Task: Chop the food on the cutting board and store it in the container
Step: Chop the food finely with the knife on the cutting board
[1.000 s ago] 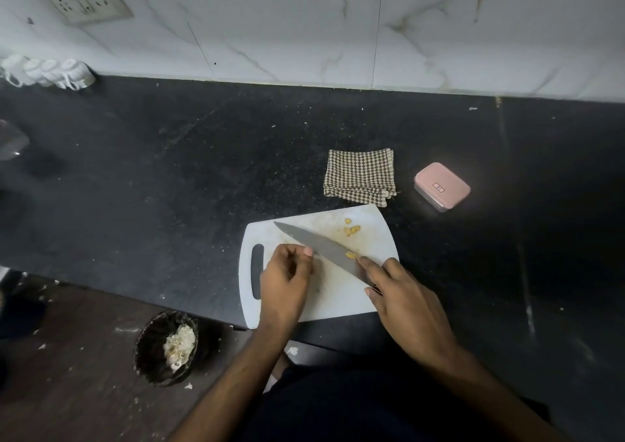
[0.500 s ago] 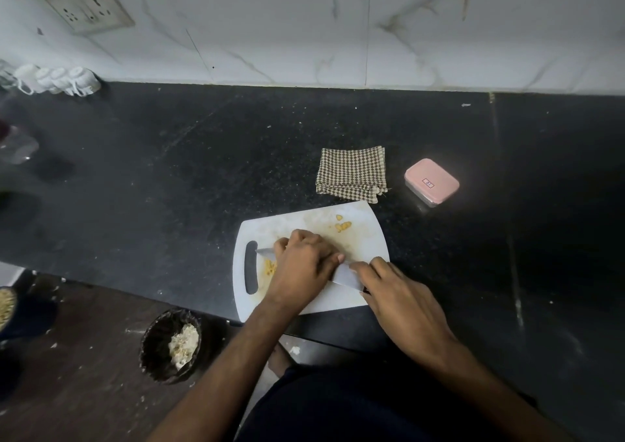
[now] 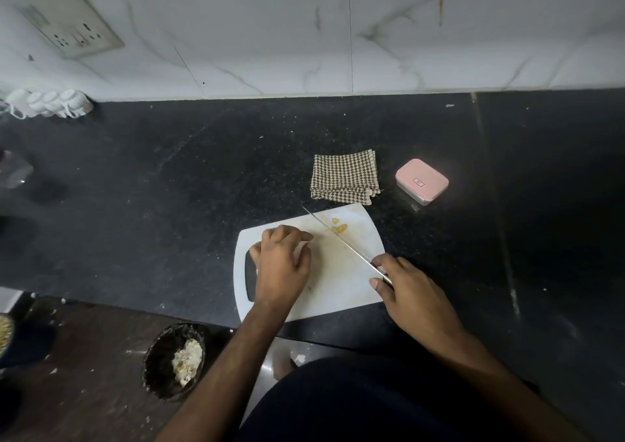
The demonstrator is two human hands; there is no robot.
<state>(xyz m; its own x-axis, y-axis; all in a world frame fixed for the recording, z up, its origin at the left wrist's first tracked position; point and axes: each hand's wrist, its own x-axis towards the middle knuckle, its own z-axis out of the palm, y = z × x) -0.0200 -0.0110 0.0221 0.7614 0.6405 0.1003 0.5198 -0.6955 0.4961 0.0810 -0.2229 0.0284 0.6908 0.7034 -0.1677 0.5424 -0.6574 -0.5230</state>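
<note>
Small yellowish food pieces (image 3: pixel 339 227) lie on the white plastic cutting board (image 3: pixel 341 282), near its far edge.

They look pale and roughly cut, though too small to name; the long steel knife (image 3: pixel 338 237) slants across the board just beside them; the right hand (image 3: pixel 411 294) grips its handle at the board's right edge; the left hand (image 3: pixel 282 262) rests with fingers curled on the board's left half, possibly covering more food; the closed pink-lidded container (image 3: pixel 422 180) sits beyond the board's far right corner.

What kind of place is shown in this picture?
Most likely a home kitchen. A person cuts small yellow food pieces with a knife on a white cutting board, which lies on a dark stone counter below a marble-look wall with a socket plate.
</note>
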